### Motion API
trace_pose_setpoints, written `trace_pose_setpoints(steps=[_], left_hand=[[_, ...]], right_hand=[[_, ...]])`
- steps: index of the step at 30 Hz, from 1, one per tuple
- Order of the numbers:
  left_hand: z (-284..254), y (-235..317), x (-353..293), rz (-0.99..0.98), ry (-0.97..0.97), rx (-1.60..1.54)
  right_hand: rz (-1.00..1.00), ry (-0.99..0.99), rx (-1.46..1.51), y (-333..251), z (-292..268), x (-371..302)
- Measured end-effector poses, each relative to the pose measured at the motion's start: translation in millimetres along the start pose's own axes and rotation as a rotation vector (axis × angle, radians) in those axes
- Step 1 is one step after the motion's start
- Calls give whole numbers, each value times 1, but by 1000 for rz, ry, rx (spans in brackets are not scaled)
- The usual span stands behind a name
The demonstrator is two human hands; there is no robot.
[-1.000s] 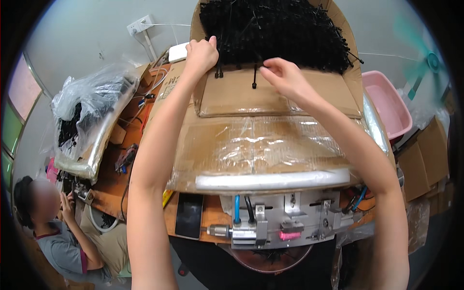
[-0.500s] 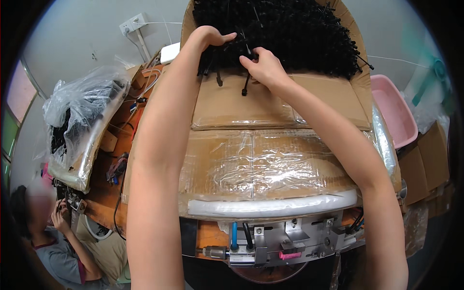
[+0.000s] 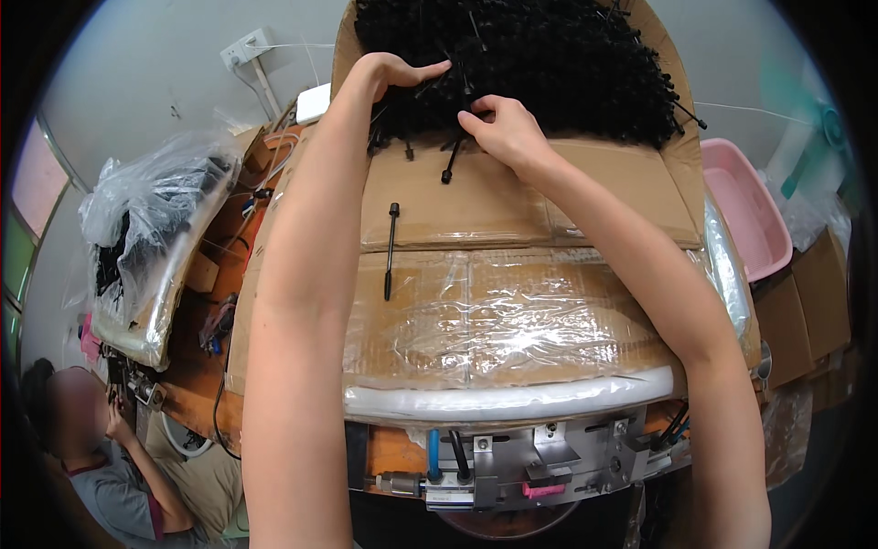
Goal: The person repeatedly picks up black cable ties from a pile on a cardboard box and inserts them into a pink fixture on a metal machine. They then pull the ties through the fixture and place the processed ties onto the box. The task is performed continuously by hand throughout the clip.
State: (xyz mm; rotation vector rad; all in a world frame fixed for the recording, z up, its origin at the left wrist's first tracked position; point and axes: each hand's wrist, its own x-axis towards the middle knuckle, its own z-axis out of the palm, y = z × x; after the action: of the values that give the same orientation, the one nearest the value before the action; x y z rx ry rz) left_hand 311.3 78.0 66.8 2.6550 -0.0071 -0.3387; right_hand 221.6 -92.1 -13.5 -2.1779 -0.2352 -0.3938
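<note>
A large heap of thin black plastic rods with thicker heads [image 3: 549, 78] fills the back of an open cardboard box [image 3: 631, 188]. At the heap's left front, my left hand [image 3: 395, 71] reaches in, one digit stretched to the right and the others partly hidden among the rods. My right hand [image 3: 505, 130] is closed at the front edge, thumb and fingers pinched by a black rod [image 3: 451, 163] that slants down over the cardboard. Lower left, a single black rod [image 3: 390, 252] lies lengthwise across the box's film-covered front flap.
A metal fixture [image 3: 549, 453] with blue and black tubes sits at the bench's near edge. Left are a plastic-covered box [image 3: 155, 201] and a seated person [image 3: 119, 457]. A pink basin [image 3: 745, 206] stands right, by folded cardboard [image 3: 805, 311].
A single black rod now lies on the front flap, where none lay before. My right hand has shifted slightly right and down; my left hand stays almost in place.
</note>
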Motion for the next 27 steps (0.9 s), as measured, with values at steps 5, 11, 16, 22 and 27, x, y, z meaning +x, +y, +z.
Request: trace_pose_setpoints(steps=[5,11,16,22,27], left_hand=[[-1,-7,-9,8,-27,-18],[2,-13,2,-11,6,-95],[0,-28,17,-43,-15,-52],[6,-21,17,-4,6,-50],[-1,-42,26,42,-215,-97]], right_hand=[[-23,36,47,0,2,-6],[5,38,113,-2,4,-5],[5,26,159,-5,7,-8],[18,107,175,-11,16,-14],[1,79,151,-13,20,-12]])
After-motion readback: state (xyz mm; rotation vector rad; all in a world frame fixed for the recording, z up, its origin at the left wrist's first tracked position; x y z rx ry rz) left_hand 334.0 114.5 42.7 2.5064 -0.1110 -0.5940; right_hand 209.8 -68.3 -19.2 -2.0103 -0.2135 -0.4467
